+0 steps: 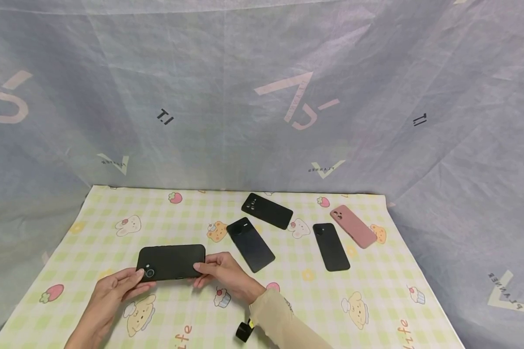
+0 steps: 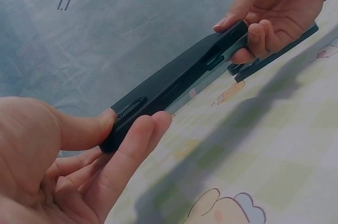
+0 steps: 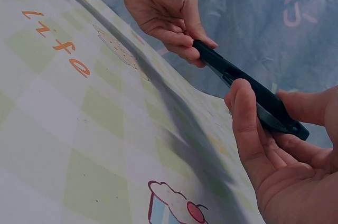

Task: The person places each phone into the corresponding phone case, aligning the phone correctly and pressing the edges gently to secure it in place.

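Both hands hold a dark phone in a black case (image 1: 173,261) above the left part of the table, its back with the camera lens facing up. My left hand (image 1: 109,294) pinches the camera end between thumb and fingers. At the opposite end my right hand (image 1: 228,277) grips with the thumb on top and fingers beneath. Seen edge-on in the left wrist view, the black case (image 2: 174,73) has a paler glassy layer under it towards the right hand. A narrow gap shows along that edge in the right wrist view, below the case (image 3: 266,100).
A glossy dark phone (image 1: 250,245), a black case with several camera holes (image 1: 267,211), another black phone or case (image 1: 331,247) and a pink one (image 1: 353,226) lie right of the hands. A checkered cloth (image 1: 87,247) covers the table; a grey fabric (image 1: 209,145) hangs behind.
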A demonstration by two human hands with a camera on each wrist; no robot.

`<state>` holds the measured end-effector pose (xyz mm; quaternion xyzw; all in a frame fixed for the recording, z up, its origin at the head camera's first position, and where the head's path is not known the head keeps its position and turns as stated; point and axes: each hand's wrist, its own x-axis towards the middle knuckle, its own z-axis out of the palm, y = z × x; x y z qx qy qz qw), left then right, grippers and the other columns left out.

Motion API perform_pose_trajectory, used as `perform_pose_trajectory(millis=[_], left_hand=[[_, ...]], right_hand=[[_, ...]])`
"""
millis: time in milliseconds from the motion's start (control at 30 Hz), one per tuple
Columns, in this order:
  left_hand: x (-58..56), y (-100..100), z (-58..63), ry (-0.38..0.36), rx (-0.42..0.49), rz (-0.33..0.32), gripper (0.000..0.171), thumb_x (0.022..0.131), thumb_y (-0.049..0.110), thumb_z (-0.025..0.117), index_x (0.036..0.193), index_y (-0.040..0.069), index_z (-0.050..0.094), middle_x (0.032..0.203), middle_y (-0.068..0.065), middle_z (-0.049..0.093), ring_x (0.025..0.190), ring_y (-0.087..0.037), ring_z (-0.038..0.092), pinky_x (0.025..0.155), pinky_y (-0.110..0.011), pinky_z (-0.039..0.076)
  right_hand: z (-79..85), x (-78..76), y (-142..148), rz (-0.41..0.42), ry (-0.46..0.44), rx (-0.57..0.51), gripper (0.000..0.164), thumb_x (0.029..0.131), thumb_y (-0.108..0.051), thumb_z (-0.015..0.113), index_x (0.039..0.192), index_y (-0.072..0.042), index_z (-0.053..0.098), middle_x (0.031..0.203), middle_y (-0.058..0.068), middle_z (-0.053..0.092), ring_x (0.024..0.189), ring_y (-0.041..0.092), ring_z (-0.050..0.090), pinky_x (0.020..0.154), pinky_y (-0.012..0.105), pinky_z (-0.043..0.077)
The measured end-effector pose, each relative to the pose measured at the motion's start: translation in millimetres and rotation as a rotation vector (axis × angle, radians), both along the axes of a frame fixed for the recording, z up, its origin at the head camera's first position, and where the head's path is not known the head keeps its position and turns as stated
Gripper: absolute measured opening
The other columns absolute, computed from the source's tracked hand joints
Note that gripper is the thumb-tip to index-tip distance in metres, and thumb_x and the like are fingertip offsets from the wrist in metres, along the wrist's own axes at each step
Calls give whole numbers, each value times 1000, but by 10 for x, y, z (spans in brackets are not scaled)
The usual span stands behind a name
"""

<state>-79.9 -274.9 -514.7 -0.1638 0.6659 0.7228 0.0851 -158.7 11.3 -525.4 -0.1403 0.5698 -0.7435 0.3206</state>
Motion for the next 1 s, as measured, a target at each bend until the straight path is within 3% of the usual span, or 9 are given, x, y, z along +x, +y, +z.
perform_pose_trajectory(millis=[433,733,1000], left_hand=[[12,-35,-7,-35,44,1,40,109,22,67,139,-5,61,109,-16,80,102,-23,80,93,-32,62],[-3,15,-29,-82,-25,-26,59,111,27,64,151,-13,45,113,-16,79,104,-20,79,96,-32,61],[-32,35,-16,-115,-34,-30,68,111,28,63,158,-13,35,114,-15,79,105,-19,79,97,-31,61]], right_hand=[[0,0,5,10,-14,-7,23,104,-14,72,112,6,76,92,28,77,70,13,76,76,26,64],[-32,16,16,-13,-28,-3,23,104,-18,73,107,5,76,83,9,78,69,12,75,77,25,63],[-22,7,26,-14,-60,-20,19,102,-10,73,109,8,75,104,33,76,74,12,76,76,23,63]])
